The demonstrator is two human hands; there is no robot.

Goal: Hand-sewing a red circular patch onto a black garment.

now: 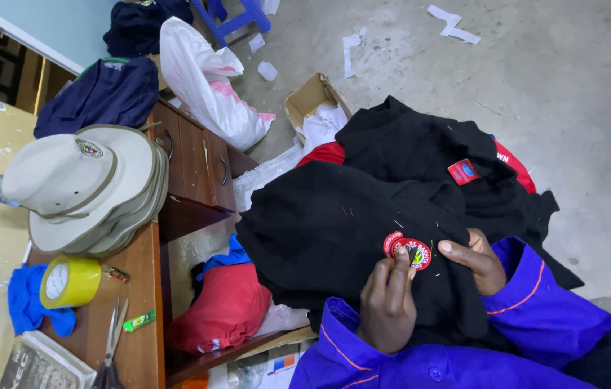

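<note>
A black garment [320,230] lies bunched over my lap, and a round red and white badge [412,252] sits on it. My left hand [388,306] comes out of a blue sleeve, and its fingertips press and pinch the lower edge of the badge. My right hand [480,263] grips the black fabric just right of the badge, its thumb touching the badge's rim. Several pins or thread ends stick out of the cloth around the badge. A second black garment [421,144] with a red rectangular label [463,171] lies behind.
A wooden desk [139,317] at the left holds a stack of beige hats [85,187], a yellow tape roll [67,281], scissors [112,338] and a blue cloth [28,299]. Beyond it are a white plastic bag [208,79], a cardboard box [309,97], a red bundle [226,306] and paper scraps on the concrete floor [572,86].
</note>
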